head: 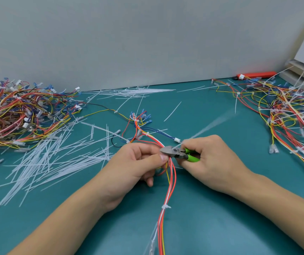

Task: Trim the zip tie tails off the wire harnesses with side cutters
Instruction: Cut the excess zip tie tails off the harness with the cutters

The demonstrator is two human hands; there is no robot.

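Observation:
My left hand [138, 166] pinches a wire harness [167, 192] of red, white and yellow wires near the table's middle. My right hand [210, 162] grips green-handled side cutters [177, 152], whose grey jaws sit at the harness right beside my left thumb. A blurred white zip tie tail [208, 126] streaks up and to the right from the jaws. Lower on the harness a trimmed white zip tie [165, 207] wraps the wires.
A tangled pile of harnesses [18, 115] lies at the left, another pile [285, 115] at the right. Several cut white tails [55, 159] litter the green table. An orange tool [254, 74] lies by the back wall.

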